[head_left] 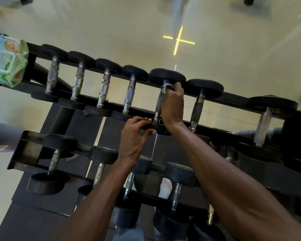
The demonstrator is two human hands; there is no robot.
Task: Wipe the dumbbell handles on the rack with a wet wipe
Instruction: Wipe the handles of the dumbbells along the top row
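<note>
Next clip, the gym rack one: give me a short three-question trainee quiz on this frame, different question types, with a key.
1. True or false: the right hand grips the metal handle of the fifth black round-headed dumbbell from the left on the top rail, with a pale wet wipe showing at its fingers.
2. Which part of that dumbbell does the left hand hold? A) its far head B) its near head C) its handle
3. Fill in: the green and blue wet wipe packet sits at the rack's ____ end.

Key: 1 true; 2 B; 3 left.
</note>
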